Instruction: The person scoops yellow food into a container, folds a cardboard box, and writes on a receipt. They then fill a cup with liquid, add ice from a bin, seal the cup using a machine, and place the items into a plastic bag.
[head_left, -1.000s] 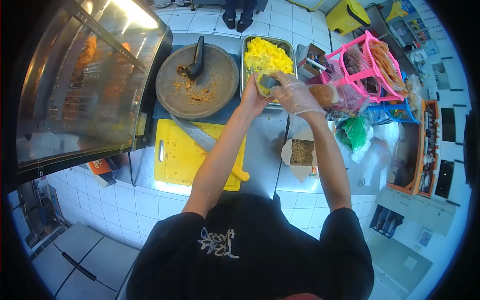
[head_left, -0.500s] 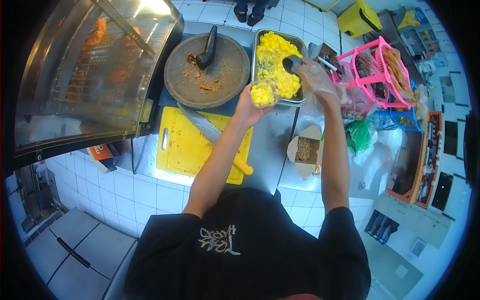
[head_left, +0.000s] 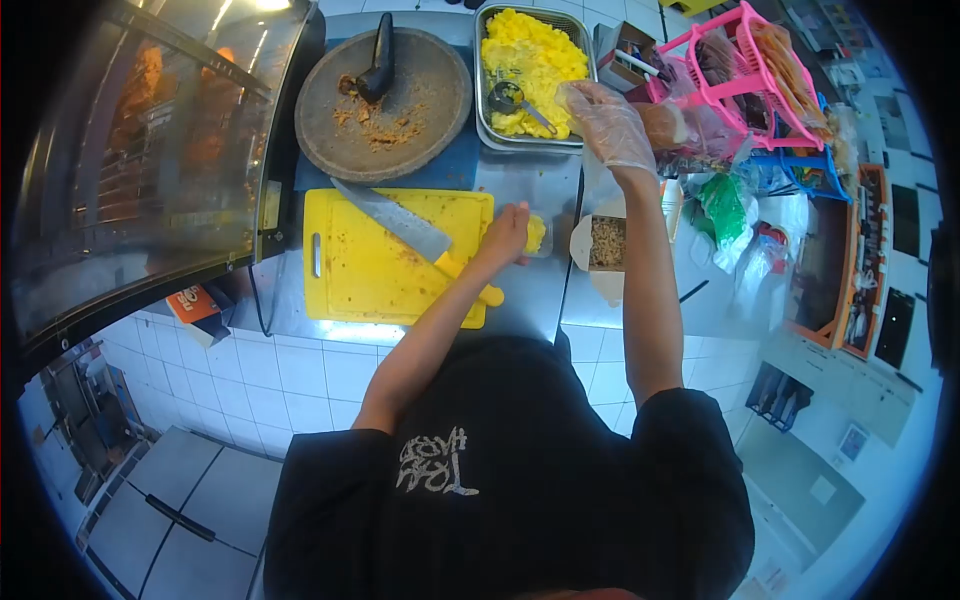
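Note:
My left hand (head_left: 507, 236) is closed round a small clear cup of yellow food (head_left: 535, 234), low over the steel counter beside the yellow cutting board (head_left: 370, 270). Gloved in clear plastic, my right hand (head_left: 608, 128) is at the right edge of a metal tray (head_left: 487, 128) of yellow scrambled food (head_left: 530, 55). Its fingers are bent near the handle end of a dark measuring scoop (head_left: 507, 97), which lies on the food; whether they touch it is unclear. An open carton with brown crumbly food (head_left: 607, 243) stands below my right hand.
A stone mortar (head_left: 420, 110) with a black pestle (head_left: 380, 60) stands behind the board. A large knife (head_left: 400, 222) lies across the board. Pink baskets (head_left: 715, 90) and plastic bags (head_left: 722, 205) are at the right, a glass-fronted cabinet (head_left: 170, 130) at the left.
My left hand has lowered the cup toward me, down to the counter. The scoop, earlier at my right hand's fingers, now lies in the tray. The camera view has shifted.

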